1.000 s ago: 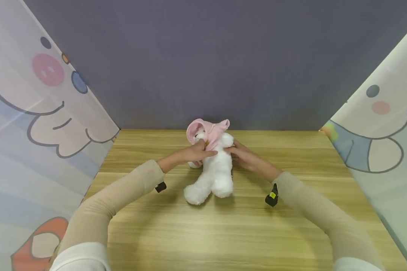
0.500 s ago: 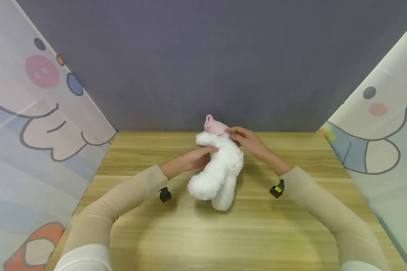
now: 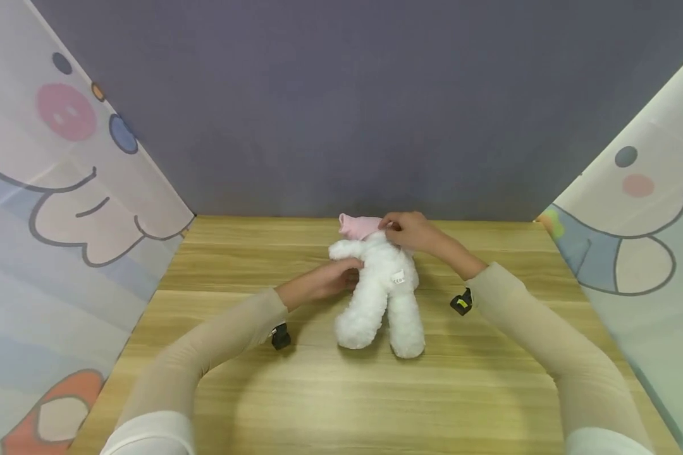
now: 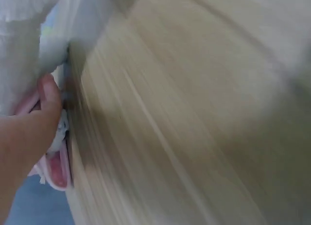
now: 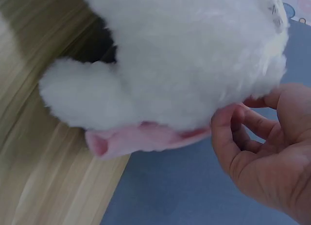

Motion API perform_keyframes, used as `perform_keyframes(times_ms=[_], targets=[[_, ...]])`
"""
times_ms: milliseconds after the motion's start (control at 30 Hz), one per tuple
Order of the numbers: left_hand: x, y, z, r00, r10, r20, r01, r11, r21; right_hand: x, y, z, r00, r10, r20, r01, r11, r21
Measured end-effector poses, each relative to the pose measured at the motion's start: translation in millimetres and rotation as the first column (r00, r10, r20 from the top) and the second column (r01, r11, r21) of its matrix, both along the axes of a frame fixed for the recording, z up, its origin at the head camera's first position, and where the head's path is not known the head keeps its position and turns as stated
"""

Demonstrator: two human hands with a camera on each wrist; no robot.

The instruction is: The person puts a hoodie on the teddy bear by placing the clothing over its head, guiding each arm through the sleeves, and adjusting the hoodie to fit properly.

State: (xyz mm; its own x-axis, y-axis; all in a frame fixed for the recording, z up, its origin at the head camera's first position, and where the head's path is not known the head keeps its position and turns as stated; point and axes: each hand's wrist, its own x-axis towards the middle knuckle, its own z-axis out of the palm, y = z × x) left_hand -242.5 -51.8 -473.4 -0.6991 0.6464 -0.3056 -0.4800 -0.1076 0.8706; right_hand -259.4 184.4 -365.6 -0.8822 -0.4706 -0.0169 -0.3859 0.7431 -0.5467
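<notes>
A white plush toy lies on the table with its back up, legs toward me, and a small white label on its lower back. Bunched at its head end is a pink hooded garment, whose sleeve sticks out to the left. My left hand grips the toy's left side, thumb on top; its fingers are partly hidden. At the neck, my right hand pinches the garment's edge between thumb and fingers, as the right wrist view shows with the pink cloth along the white fur. The toy's face is hidden.
The wooden table ends at a dark grey wall close behind the toy. Cartoon-printed panels flank both sides. A small black device hangs at the right wrist, another at the left.
The plush toy has been turned from front up to back up, and its legs now lie flatter toward me. My right hand has moved from its side up to the garment at the neck.
</notes>
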Motion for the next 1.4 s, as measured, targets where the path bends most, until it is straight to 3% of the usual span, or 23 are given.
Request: perform_keyframes(times_ms=[100,200,267,300,333,400,467,500,533,567,600,633,667,700,733,867,933,967,1033,1167,1267,1333,1400], targets=[[0.1,-12.6,6.3,1.0,-0.005,0.019,0.006,0.999,-0.037,0.9,11.0,-1.9,0.999,-0.003,-0.033,0.003,1.0,-0.001],[-4.2,-38.2,17.1,0.996,-0.083,-0.023,0.077,0.98,-0.184,-0.7,18.7,-6.1,0.998,0.02,-0.054,-0.018,0.999,0.031],[-9.3,-57.1,28.6,0.976,-0.181,-0.122,0.128,0.927,-0.351,-1.2,22.4,-9.9,0.998,0.036,-0.056,-0.032,0.997,0.063],[-12.3,-64.9,36.3,0.954,-0.233,-0.188,0.131,0.889,-0.438,-1.2,23.9,-11.9,0.997,0.043,-0.057,-0.038,0.996,0.078],[-15.4,-70.9,44.7,0.922,-0.283,-0.266,0.11,0.847,-0.519,-1.2,25.2,-14.3,0.997,0.05,-0.06,-0.044,0.995,0.093],[-20.4,-76.2,64.0,0.818,-0.373,-0.437,-0.015,0.747,-0.665,-1.1,27.1,-19.2,0.996,0.059,-0.071,-0.05,0.991,0.123],[-22.2,-73.8,84.4,0.686,-0.433,-0.584,-0.208,0.653,-0.729,-2.6,26.5,-24.8,0.994,0.057,-0.093,-0.043,0.989,0.141],[-22.7,-70.1,93.7,0.613,-0.459,-0.643,-0.298,0.619,-0.726,-3.4,25.8,-27.2,0.993,0.051,-0.108,-0.035,0.988,0.15],[-22.7,-64.5,102.7,0.55,-0.476,-0.686,-0.371,0.597,-0.711,-4.2,24.6,-29.2,0.992,0.04,-0.118,-0.021,0.987,0.159],[-22.2,-57.8,111.1,0.499,-0.491,-0.714,-0.425,0.58,-0.695,-4.8,22.9,-30.3,0.992,0.02,-0.126,0.001,0.987,0.161],[-21.9,-50.8,117.8,0.461,-0.502,-0.732,-0.451,0.578,-0.68,-5.2,20.4,-30.9,0.991,-0.007,-0.13,0.029,0.987,0.161],[-22.2,-43.8,122.8,0.434,-0.515,-0.739,-0.456,0.581,-0.674,-5.6,17.2,-30.9,0.991,-0.034,-0.133,0.054,0.987,0.154],[-22.8,-37.0,126.6,0.422,-0.536,-0.732,-0.442,0.583,-0.682,-6.2,13.3,-30.9,0.989,-0.06,-0.138,0.08,0.986,0.148],[-23.8,-30.6,129.4,0.423,-0.557,-0.715,-0.413,0.584,-0.699,-6.7,8.5,-30.5,0.987,-0.085,-0.134,0.103,0.985,0.136],[-25.1,-25.0,130.9,0.436,-0.582,-0.686,-0.378,0.574,-0.727,-7.5,2.9,-30.3,0.986,-0.101,-0.133,0.118,0.985,0.126],[-34.9,-12.7,125.9,0.514,-0.666,-0.54,-0.265,0.476,-0.839,-10.8,-20.7,-32.3,0.986,-0.066,-0.154,0.086,0.988,0.131],[-39.3,-11.7,121.0,0.547,-0.67,-0.502,-0.253,0.44,-0.862,-11.3,-30.9,-33.6,0.984,-0.024,-0.176,0.05,0.988,0.147],[-41.2,-12.3,118.1,0.554,-0.667,-0.498,-0.256,0.432,-0.865,-11.1,-35.0,-34.2,0.982,-0.011,-0.186,0.041,0.987,0.157],[-43.0,-14.2,112.6,0.565,-0.655,-0.502,-0.256,0.439,-0.861,-10.4,-42.2,-35.2,0.979,-0.001,-0.203,0.035,0.986,0.164],[-41.9,-16.1,101.5,0.586,-0.619,-0.524,-0.235,0.488,-0.84,-9.2,-48.2,-37.8,0.978,-0.003,-0.209,0.039,0.985,0.168],[-41.0,-13.9,94.4,0.598,-0.593,-0.54,-0.251,0.501,-0.828,-8.9,-48.2,-38.6,0.974,0.01,-0.227,0.03,0.985,0.172],[-40.9,-11.3,90.5,0.59,-0.59,-0.552,-0.284,0.488,-0.825,-8.3,-47.4,-38.2,0.97,0.014,-0.244,0.029,0.985,0.172],[-40.3,-8.5,86.9,0.569,-0.602,-0.561,-0.317,0.469,-0.825,-7.6,-46.3,-38.4,0.968,0.016,-0.249,0.027,0.985,0.169]])
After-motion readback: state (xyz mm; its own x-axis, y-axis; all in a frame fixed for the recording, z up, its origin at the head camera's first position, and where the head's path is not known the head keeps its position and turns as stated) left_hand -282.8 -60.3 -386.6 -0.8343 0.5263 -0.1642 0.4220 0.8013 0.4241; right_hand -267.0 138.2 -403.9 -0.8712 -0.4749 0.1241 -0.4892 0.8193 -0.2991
